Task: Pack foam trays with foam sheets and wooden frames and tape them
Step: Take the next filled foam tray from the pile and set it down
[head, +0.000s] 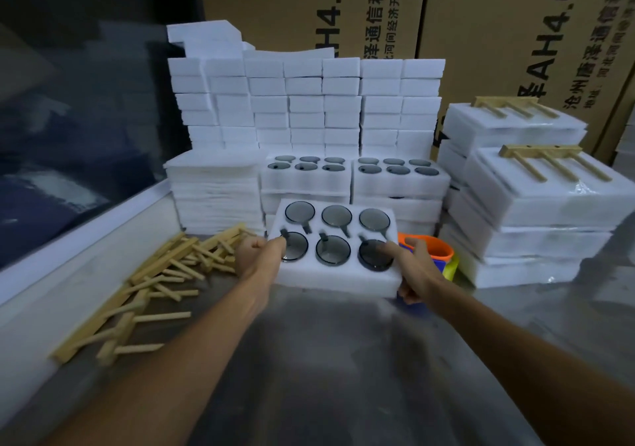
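Observation:
A white foam tray [343, 279] with several round dark glass pieces in its pockets sits in the middle of the work surface. My left hand [256, 255] grips its left edge and my right hand [414, 270] grips its right edge, thumb under the near corner. A pile of wooden frames [154, 274] lies to the left. A stack of thin foam sheets [214, 191] stands behind the pile.
More filled trays [305, 177] are stacked behind the held one. Taped packs topped with wooden frames [543, 184] are stacked at the right. An orange tape dispenser [434, 248] sits beside my right hand. White foam blocks [305, 102] and cardboard boxes [481, 33] rise behind.

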A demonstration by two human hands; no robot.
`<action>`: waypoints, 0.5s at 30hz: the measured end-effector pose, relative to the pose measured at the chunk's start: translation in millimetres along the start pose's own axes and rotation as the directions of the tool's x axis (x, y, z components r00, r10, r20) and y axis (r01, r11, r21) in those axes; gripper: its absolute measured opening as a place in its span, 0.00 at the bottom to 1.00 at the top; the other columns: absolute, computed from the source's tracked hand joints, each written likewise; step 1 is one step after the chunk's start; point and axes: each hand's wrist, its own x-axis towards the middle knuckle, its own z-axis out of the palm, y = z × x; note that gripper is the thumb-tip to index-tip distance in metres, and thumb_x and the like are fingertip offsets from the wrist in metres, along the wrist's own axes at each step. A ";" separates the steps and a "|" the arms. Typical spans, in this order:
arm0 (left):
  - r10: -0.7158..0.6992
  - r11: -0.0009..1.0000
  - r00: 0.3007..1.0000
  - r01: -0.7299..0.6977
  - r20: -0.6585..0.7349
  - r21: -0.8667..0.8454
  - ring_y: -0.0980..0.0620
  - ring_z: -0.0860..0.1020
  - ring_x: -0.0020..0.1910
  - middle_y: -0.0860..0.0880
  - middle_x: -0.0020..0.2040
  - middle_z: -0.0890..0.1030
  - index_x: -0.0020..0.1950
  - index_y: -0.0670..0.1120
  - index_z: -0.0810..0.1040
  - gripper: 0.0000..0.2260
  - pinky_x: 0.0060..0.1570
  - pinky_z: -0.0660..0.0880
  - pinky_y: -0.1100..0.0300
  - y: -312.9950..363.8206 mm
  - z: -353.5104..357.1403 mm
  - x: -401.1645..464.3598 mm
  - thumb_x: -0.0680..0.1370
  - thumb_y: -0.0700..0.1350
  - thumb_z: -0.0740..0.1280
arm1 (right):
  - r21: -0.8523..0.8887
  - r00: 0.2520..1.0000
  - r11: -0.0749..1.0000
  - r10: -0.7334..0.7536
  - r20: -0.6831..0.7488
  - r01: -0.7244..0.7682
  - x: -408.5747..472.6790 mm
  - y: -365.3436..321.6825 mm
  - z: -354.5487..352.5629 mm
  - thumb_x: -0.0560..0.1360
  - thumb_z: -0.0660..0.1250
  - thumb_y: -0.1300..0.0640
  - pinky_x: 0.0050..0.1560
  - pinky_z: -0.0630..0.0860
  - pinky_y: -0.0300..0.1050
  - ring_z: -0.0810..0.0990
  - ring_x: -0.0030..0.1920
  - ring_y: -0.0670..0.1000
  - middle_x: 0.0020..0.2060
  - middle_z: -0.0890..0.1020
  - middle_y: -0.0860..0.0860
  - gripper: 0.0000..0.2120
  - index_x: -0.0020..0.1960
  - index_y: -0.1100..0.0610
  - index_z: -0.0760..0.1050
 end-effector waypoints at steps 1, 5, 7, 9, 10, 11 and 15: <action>-0.007 1.000 1.000 0.007 -0.004 -0.002 0.50 0.66 0.31 0.49 0.30 0.70 0.37 0.46 0.69 0.09 0.30 0.62 0.59 -1.9 -4.1 1.4 0.66 0.38 0.69 | -0.015 0.998 1.000 -0.005 0.064 0.005 -6.1 3.6 -2.2 0.70 0.69 0.34 0.24 0.66 0.37 0.71 0.19 0.51 0.27 0.76 0.54 0.25 0.61 0.44 0.70; -0.013 1.000 0.999 0.014 -0.045 0.019 0.50 0.69 0.30 0.51 0.28 0.73 0.33 0.47 0.71 0.08 0.30 0.65 0.60 -3.1 -14.7 11.9 0.66 0.41 0.71 | 0.040 0.982 0.998 0.049 0.182 -0.058 -16.7 11.4 -13.9 0.62 0.64 0.21 0.35 0.80 0.48 0.87 0.38 0.56 0.44 0.87 0.54 0.31 0.54 0.41 0.76; 0.009 0.999 0.999 -0.007 -0.046 0.031 0.51 0.70 0.30 0.52 0.27 0.73 0.30 0.47 0.71 0.11 0.29 0.66 0.61 -3.6 -15.6 18.2 0.66 0.43 0.72 | 0.091 0.992 0.994 0.041 0.117 -0.052 -12.6 13.2 -15.3 0.68 0.66 0.26 0.42 0.81 0.50 0.87 0.44 0.58 0.50 0.85 0.54 0.23 0.55 0.40 0.74; 0.028 0.999 1.000 -0.028 -0.009 0.041 0.51 0.71 0.30 0.52 0.28 0.75 0.30 0.47 0.74 0.10 0.29 0.66 0.62 -4.3 -12.7 22.2 0.67 0.45 0.72 | 0.170 0.990 0.983 0.049 0.136 -0.072 -8.7 12.7 -14.9 0.70 0.71 0.34 0.43 0.81 0.49 0.86 0.46 0.58 0.50 0.86 0.55 0.20 0.56 0.45 0.79; 0.031 0.998 0.999 -0.032 0.029 0.045 0.51 0.73 0.31 0.52 0.29 0.77 0.31 0.47 0.76 0.08 0.30 0.68 0.62 -4.4 -10.4 23.0 0.67 0.45 0.73 | 0.191 0.979 0.977 0.057 0.198 -0.095 -8.7 11.4 -14.5 0.69 0.73 0.37 0.40 0.81 0.48 0.86 0.45 0.58 0.49 0.87 0.56 0.20 0.53 0.49 0.83; 0.027 0.999 0.998 -0.030 0.062 0.045 0.51 0.75 0.32 0.52 0.30 0.78 0.33 0.46 0.79 0.05 0.31 0.71 0.61 -4.7 -7.6 23.4 0.67 0.45 0.73 | 0.194 0.956 0.974 0.058 0.288 -0.118 -10.6 9.3 -13.5 0.68 0.75 0.39 0.38 0.82 0.46 0.87 0.44 0.57 0.47 0.87 0.57 0.19 0.49 0.52 0.86; 0.014 1.000 0.998 -0.014 0.068 0.004 0.48 0.77 0.35 0.48 0.35 0.81 0.42 0.41 0.82 0.10 0.37 0.76 0.54 -6.4 3.2 27.6 0.66 0.45 0.75 | 0.176 0.879 0.977 0.023 0.475 -0.121 -10.8 8.7 -7.4 0.68 0.76 0.46 0.47 0.82 0.50 0.86 0.51 0.58 0.53 0.86 0.57 0.22 0.58 0.55 0.83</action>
